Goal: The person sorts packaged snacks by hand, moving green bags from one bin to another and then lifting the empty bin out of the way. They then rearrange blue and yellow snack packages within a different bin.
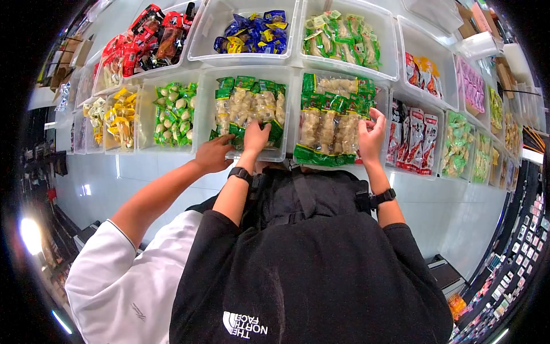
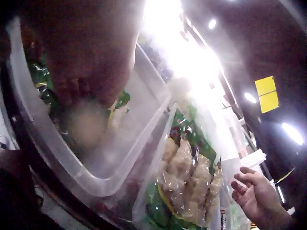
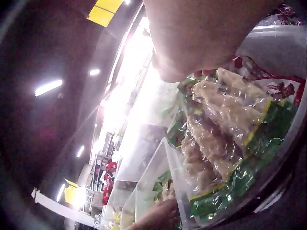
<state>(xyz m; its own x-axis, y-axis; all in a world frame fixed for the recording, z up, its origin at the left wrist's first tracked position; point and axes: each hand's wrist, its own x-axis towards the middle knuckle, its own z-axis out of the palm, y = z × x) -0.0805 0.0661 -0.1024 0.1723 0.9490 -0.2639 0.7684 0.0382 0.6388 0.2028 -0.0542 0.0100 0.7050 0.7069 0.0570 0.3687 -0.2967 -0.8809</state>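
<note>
My left hand (image 1: 256,137) reaches over the near side of a clear bin, its fingers on green-edged packs (image 1: 243,109) of pale knobbly food. The left wrist view shows this hand (image 2: 96,52) large and dark, with its fingertips partly lost in shadow. At the right side of the neighbouring bin, my right hand (image 1: 372,135) has loosely bent fingers beside similar packs (image 1: 328,129). The same packs (image 3: 216,129) lie below my right hand (image 3: 201,38) in the right wrist view, where its fingertips are mostly hidden. Neither hand visibly holds a pack.
Someone in a white shirt (image 1: 132,286) stands close at my left, one hand (image 1: 215,155) near my left wrist. Further clear bins hold blue packs (image 1: 255,34), red packs (image 1: 123,54), green packs (image 1: 175,114) and red-and-white packs (image 1: 412,137). Bin rims (image 1: 246,67) stand close together.
</note>
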